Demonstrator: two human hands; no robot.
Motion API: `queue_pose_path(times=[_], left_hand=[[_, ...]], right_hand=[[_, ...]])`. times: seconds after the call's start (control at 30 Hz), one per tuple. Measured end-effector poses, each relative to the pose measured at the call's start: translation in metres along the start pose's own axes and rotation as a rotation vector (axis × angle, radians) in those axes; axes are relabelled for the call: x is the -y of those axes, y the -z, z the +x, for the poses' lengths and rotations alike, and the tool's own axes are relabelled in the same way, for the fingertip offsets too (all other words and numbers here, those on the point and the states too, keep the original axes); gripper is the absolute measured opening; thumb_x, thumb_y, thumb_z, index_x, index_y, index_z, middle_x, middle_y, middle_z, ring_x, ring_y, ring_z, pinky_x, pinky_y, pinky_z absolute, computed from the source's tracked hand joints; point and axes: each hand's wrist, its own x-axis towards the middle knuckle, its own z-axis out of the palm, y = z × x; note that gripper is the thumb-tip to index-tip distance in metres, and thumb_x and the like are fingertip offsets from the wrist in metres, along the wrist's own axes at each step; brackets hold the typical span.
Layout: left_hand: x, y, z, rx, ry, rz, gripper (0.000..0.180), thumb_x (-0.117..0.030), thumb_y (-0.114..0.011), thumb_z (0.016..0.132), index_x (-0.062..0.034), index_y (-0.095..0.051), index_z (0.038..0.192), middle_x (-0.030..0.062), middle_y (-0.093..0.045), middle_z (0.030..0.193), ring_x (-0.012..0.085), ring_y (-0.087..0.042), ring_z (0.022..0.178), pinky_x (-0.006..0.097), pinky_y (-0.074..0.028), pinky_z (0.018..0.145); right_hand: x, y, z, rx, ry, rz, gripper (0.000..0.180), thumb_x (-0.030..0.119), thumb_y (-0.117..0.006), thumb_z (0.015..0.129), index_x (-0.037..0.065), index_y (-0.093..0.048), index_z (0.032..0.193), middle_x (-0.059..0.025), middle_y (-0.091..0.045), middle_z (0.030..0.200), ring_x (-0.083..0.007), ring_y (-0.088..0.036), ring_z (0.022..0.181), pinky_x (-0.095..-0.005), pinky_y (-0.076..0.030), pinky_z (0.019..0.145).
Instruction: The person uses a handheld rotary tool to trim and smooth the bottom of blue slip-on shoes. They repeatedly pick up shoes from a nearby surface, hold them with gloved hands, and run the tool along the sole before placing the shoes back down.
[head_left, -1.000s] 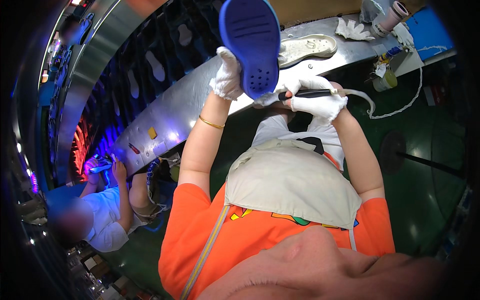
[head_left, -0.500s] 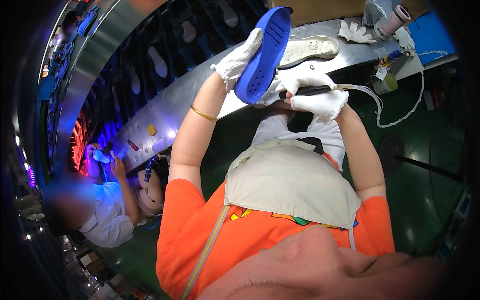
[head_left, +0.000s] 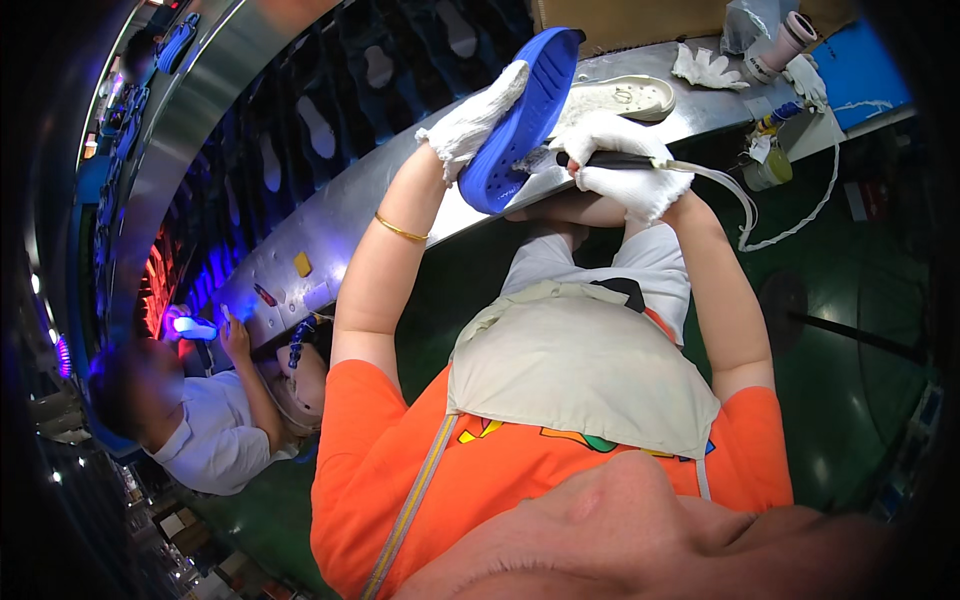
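My left hand, in a white knit glove, is closed on the edge of a blue perforated clog, held tilted over the bench edge. Its toe end with round holes points down toward me. Beside it, my right hand, gloved with bare fingertips showing, is closed around a black-handled tool with a pale tube running from its back end. The tool's whitish tip lies near the clog's right side, partly hidden; it looks bristly. Behind my right hand, a white shoe sole lies on the metal bench.
White gloves, a pinkish tumbler and a small container are at the right. A dark rack with sole shapes stands beyond the bench. At left, a co-worker holds a lit pale piece.
The clog has shifted slightly left and down and turned more edge-on. My right hand has turned with the tool. The co-worker's hands and piece have moved.
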Motion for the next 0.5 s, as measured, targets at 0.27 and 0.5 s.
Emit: queue_pose_path(times=[0.27,0.5], left_hand=[[-0.013,0.005,-0.027,-0.139,-0.415,-0.513,0.07,-0.064,-0.04,0.086,-0.0071,-0.047,0.126,0.0095,-0.059,0.115,0.021,-0.059,0.099,0.036,-0.051,0.086],[0.059,0.033,-0.01,0.258,-0.008,-0.885,0.063,-0.05,-0.039,0.092,0.0037,-0.048,0.123,0.0216,-0.059,0.109,0.0347,-0.061,0.097,0.049,-0.046,0.092]], right_hand=[[0.001,0.018,-0.008,-0.047,0.135,0.148,0.018,-0.009,-0.059,0.071,0.002,-0.057,0.086,-0.0037,-0.061,0.082,-0.0105,-0.059,0.079,-0.0252,-0.05,0.075],[0.0,-0.002,-0.019,-0.253,-0.19,0.653,0.021,-0.003,-0.065,0.077,0.0,-0.057,0.096,-0.0059,-0.062,0.086,-0.0125,-0.06,0.08,-0.0263,-0.049,0.076]])
